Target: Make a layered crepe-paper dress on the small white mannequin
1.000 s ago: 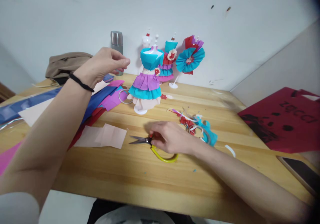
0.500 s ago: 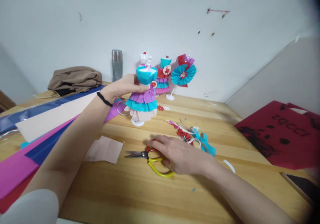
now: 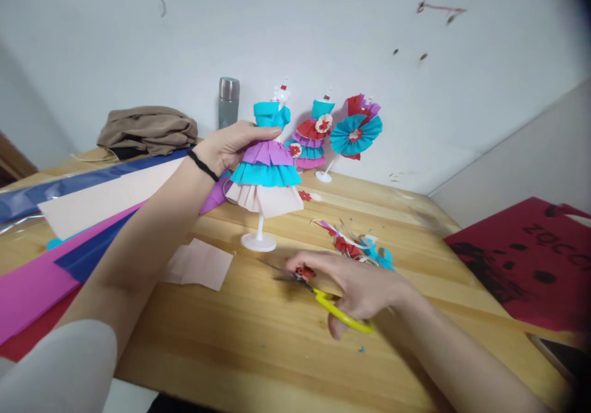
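Observation:
My left hand (image 3: 242,142) is closed around the waist of a small dress form (image 3: 268,173). It wears a teal bodice and a tiered paper skirt in purple, teal and pale pink, above a round white base (image 3: 258,242). My right hand (image 3: 351,284) grips a pair of scissors (image 3: 339,311) with yellow and red handles. The blades point left, below the base, and are blurred by motion. A pale pink paper piece (image 3: 205,264) lies on the wooden table to the left of the blades.
More dressed forms (image 3: 318,133) and a form with a teal paper rosette (image 3: 355,135) stand near the wall. Paper scraps (image 3: 351,247) lie beyond my right hand. Coloured paper sheets (image 3: 41,290), a brown cloth (image 3: 148,130), a flask (image 3: 228,102) and a red bag (image 3: 521,265) surround the work area.
My right hand has picked up the scissors and moved them slightly right. My left hand has turned and tipped the dress form, showing more of its skirt and stand. The view has shifted.

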`<state>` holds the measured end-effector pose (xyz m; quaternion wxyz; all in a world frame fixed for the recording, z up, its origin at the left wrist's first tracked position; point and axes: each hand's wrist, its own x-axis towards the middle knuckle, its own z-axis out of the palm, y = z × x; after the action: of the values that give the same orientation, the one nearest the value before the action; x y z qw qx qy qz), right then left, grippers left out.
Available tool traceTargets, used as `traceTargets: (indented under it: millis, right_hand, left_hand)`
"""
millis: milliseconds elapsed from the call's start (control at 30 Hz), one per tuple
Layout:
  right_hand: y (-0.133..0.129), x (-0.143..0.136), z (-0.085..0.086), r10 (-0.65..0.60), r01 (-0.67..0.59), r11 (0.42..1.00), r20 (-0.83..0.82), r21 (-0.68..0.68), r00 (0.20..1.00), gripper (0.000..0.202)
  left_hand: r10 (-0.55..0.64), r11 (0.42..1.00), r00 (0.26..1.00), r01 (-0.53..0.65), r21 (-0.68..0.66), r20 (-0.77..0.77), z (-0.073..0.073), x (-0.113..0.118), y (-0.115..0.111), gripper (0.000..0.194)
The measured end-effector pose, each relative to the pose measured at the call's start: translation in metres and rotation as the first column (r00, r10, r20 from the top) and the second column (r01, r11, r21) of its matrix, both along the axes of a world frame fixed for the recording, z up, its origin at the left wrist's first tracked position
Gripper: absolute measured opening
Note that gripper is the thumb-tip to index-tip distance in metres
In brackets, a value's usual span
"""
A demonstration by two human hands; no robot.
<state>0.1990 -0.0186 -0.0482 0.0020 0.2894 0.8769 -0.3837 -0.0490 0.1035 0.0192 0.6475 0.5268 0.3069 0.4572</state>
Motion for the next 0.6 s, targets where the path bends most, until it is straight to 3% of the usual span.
traceTargets:
  millis: [100, 267, 367, 467, 533, 600]
  right_hand:
    - [-0.006, 0.006, 0.015, -0.022, 0.025, 0.999, -0.062, 0.046, 0.998, 0.060]
    - [-0.013, 0.012, 0.033, -0.119, 0.137, 0.938, -0.077, 0.319, 0.990, 0.050]
    - [-0.009, 0.015, 0.038, -0.151, 0.145, 0.902, -0.017, 0.407, 0.988, 0.045]
    - [-0.003, 0.017, 0.042, -0.127, 0.107, 0.914, 0.024, 0.391, 0.992, 0.048]
    - [0.000, 0.018, 0.043, -0.084, 0.079, 0.918, -0.004, 0.388, 0.996, 0.050]
    - [0.001, 0.017, 0.045, -0.059, 0.092, 0.880, -0.086, 0.466, 0.995, 0.049]
  left_hand:
    - [-0.090, 0.988, 0.993, 0.098, -0.120, 0.072, -0.002, -0.002, 0.000, 0.013]
    - [-0.207, 0.954, 0.964, 0.237, -0.183, 0.169, -0.009, -0.006, 0.004, 0.025]
    - [-0.215, 0.957, 0.959, 0.245, -0.156, 0.184, -0.008, -0.008, 0.003, 0.027]
    - [-0.208, 0.967, 0.962, 0.229, -0.113, 0.176, -0.004, -0.009, 0.000, 0.028]
    - [-0.188, 0.976, 0.974, 0.199, -0.083, 0.124, -0.001, -0.010, -0.003, 0.027]
    - [-0.152, 0.988, 0.988, 0.152, -0.006, 0.014, 0.000, -0.011, -0.006, 0.025]
